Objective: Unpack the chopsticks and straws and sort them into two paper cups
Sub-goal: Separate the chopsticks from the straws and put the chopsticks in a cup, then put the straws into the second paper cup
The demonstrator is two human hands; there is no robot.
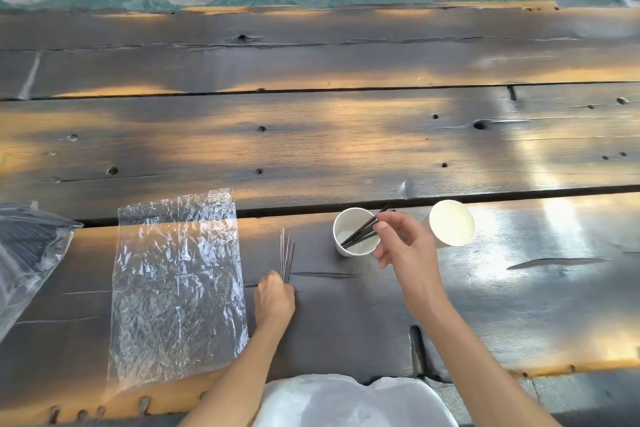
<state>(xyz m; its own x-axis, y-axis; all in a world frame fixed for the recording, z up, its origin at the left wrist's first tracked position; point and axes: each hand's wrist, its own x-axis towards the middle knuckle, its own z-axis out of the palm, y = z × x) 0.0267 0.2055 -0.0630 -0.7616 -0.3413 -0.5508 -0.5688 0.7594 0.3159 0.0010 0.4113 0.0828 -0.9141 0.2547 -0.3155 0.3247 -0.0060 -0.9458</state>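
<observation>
Two white paper cups stand on the dark wooden table. In the left cup [346, 246], several black sticks [360, 232] lean with their tips at the bottom. My right hand [401, 246] pinches their upper ends beside the cup's rim. The right cup [452, 222] shows nothing inside. My left hand [273, 298] grips a small bundle of thin black sticks [286, 253] that point away from me, just left of the cups. I cannot tell chopsticks from straws here.
An empty, crumpled clear plastic bag [176, 284] lies flat to the left of my left hand. A second plastic bag [24, 246] with dark sticks inside sits at the far left edge. The table's near edge [554, 369] runs along the bottom.
</observation>
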